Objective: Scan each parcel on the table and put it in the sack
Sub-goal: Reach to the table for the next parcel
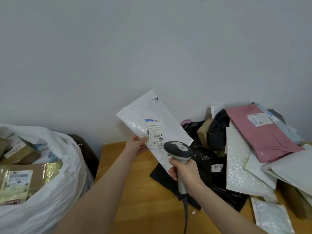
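Both bare forearms reach forward over the wooden table [135, 186]. The right hand [184, 173] is raised above the table's middle, its fingers curled round the grey handle of a barcode scanner [178, 149]. The scanner's cable hangs down toward the table's near edge, and its dark head points up and away from the person. A little farther over the table, the left hand [137, 146] pinches the lower left edge of a white bubble mailer [152, 119], thumb on the front and fingers behind.

The mailer is held clear of the table and tilted, its long side rising toward the back, with the printed label facing the person. The scanner's head sits in front of the label's lower right corner. It may be touching the mailer, though the view does not settle that.

On the table's right half lies a loose pile of parcels [239, 166], with a black poly bag [211, 168] at its left edge and a pink mailer [260, 137] on top. Just off the table's left edge stands a white sack [55, 196], open and holding brown taped boxes. A plain pale wall [152, 48] rises behind the table.
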